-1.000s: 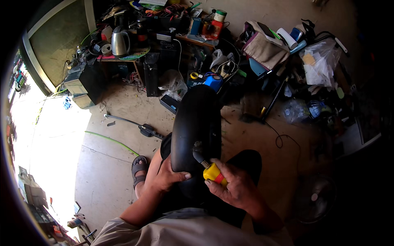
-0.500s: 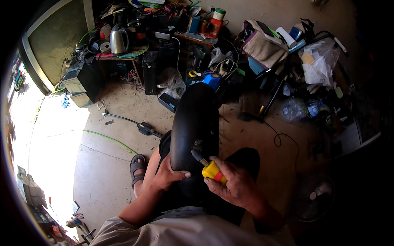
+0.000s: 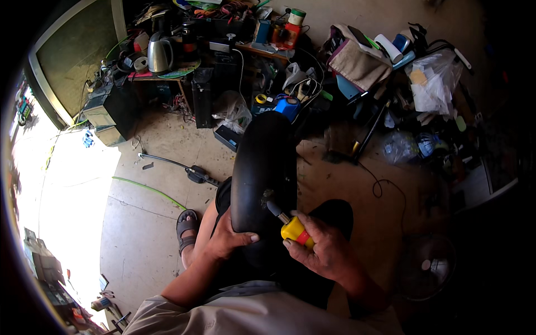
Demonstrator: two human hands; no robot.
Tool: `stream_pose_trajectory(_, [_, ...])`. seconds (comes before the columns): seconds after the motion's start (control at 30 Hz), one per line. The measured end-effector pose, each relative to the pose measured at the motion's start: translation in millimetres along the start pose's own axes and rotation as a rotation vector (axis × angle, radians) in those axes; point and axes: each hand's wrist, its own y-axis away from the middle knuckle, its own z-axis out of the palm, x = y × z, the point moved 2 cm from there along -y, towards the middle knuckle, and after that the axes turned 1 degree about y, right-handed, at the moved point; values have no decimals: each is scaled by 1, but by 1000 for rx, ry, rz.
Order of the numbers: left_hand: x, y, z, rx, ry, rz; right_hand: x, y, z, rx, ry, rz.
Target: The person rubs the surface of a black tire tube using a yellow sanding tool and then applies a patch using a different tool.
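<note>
A smooth, rounded black inner tube (image 3: 259, 156) stands upright between my knees. My left hand (image 3: 228, 240) grips its near left side, thumb lying across the rubber and fingers hidden behind. In my right hand (image 3: 325, 248) is a yellow handheld grinder (image 3: 296, 230) with a red band and a dark grey conical bit (image 3: 273, 208). The bit points up and left at a small scuffed patch (image 3: 267, 195) on the tube. Its tip is close beside the patch; whether it touches, I cannot tell.
Ahead, a cluttered low bench holds a steel kettle (image 3: 161, 54) and tools. A beige bag (image 3: 360, 61) and plastic bags are heaped at the right. A green hose (image 3: 151, 190) and a black cable tool (image 3: 198, 175) lie on the floor left. A fan (image 3: 427, 265) stands lower right.
My right hand has shifted slightly to the right with the grinder, and its bit now sits to the right of the scuffed patch. My left hand keeps its hold on the tube.
</note>
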Motion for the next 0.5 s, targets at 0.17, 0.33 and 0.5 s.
stream_pose_trajectory(0.17, [-3,-1,-2,-10,-10,-11,-1,1,-2,-2,-9,-6])
stream_pose_trajectory(0.33, [-4,0,-3,-9,-23,-13,-1,1,-2,1,-13,-5])
stream_pose_trajectory(0.5, [0,0,3,-6,-16,18,0,-2,-4,-2,7,-28])
